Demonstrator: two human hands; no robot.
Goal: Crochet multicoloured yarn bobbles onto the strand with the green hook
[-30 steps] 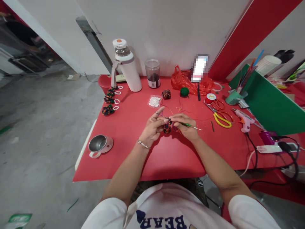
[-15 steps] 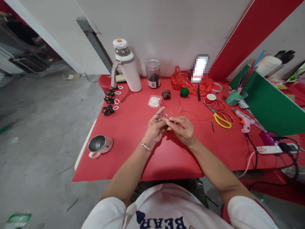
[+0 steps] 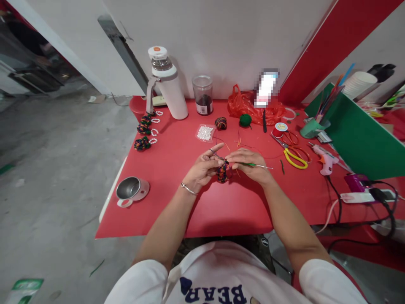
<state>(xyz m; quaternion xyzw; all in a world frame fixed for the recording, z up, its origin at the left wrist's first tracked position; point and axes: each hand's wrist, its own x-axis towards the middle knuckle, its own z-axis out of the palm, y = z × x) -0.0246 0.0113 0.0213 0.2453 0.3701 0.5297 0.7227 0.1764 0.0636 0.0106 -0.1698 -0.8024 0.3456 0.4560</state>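
Observation:
My left hand pinches a small crocheted piece of multicoloured dark yarn, which hangs below the fingertips. Yarn runs over its raised index finger. Opposite it, my right hand is closed on a crochet hook with a green grip; the metal shaft points right. The right fingertips meet the upper edge of the piece. Beyond the hands lie a ball of multicoloured yarn, a ball of green yarn and a clear tray of white beads.
Several finished yarn pieces with bead loops line the left edge above a metal mug. A white flask and a jar stand at the back. Yellow-handled scissors, a thread spool and a pink glue gun lie right.
The crochet hook has swung round so its shaft points right, and the crocheted piece now shows below my fingers. My left hand has shifted slightly left; my right has moved right.

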